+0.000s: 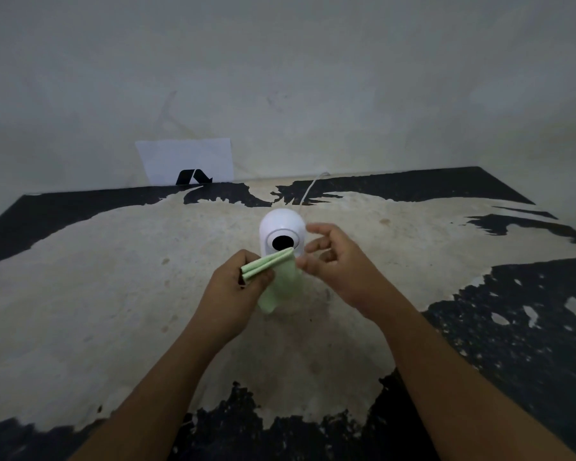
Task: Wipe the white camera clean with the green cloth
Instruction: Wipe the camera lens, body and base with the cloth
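Both hands meet just below the middle of the frame, in front of the white camera (281,233). The left hand (233,287) is closed around the folded green cloth (273,274), pinching its layered edge between thumb and fingers, while a loose end of the cloth hangs down toward the counter (113,277). The upper tip of the fold reaches the camera's lower front, just under its black lens (282,242); whether it actually touches there is hard to tell. The right hand (336,264) is open with loosely curled fingers, beside the camera's right flank, gripping nothing, its lowest fingers near the cloth. The camera stands upright on the counter, slightly above frame centre, lens facing the viewer. A thin white cable (308,188) runs from behind it toward the wall. The counter surface is pale and worn, with black patches round the edges. A white sheet of paper (185,161) with a black mark leans against the wall at upper left of centre.
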Motion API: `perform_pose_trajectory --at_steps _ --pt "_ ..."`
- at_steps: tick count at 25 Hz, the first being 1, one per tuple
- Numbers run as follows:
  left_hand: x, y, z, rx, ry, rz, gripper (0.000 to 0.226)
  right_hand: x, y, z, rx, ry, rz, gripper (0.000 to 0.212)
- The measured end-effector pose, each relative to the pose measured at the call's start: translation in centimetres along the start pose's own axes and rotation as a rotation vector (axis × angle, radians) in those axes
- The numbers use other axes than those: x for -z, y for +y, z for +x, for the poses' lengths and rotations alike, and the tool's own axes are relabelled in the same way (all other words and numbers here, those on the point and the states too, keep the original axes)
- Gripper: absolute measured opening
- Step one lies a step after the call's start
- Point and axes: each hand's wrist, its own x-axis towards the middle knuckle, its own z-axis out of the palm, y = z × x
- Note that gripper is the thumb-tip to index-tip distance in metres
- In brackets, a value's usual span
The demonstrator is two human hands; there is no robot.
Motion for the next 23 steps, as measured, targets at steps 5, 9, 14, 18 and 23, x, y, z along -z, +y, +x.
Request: perform_pose_trajectory --at_steps 5,9,14,18,23 --pt "-0.1 0.3 -0.1 -0.001 -0.233 0.024 0.009 -0.7 2.7 -0.5 0.081 -0.025 -0.304 0.012" --pt "1.0 0.3 2.1 0.035 -0.065 -0.042 0.03 1.2 3.7 1.6 0.1 0.02 -0.587 0.014" --pt "1.0 1.2 5.9 -0.006 -0.121 -0.13 0.052 0.2 4.1 3.5 0.064 0.059 -0.594 0.02" --pt "0.7 0.7 6.4 -0.005 -0.132 -0.088 0.05 -2.0 4.0 4.0 -0.024 0.099 -0.466 0.072" --pt "0.8 0.7 6.5 -0.051 -0.094 -0.058 0.047 -6.2 3.8 4.7 -0.142 0.339 -0.489 0.094"
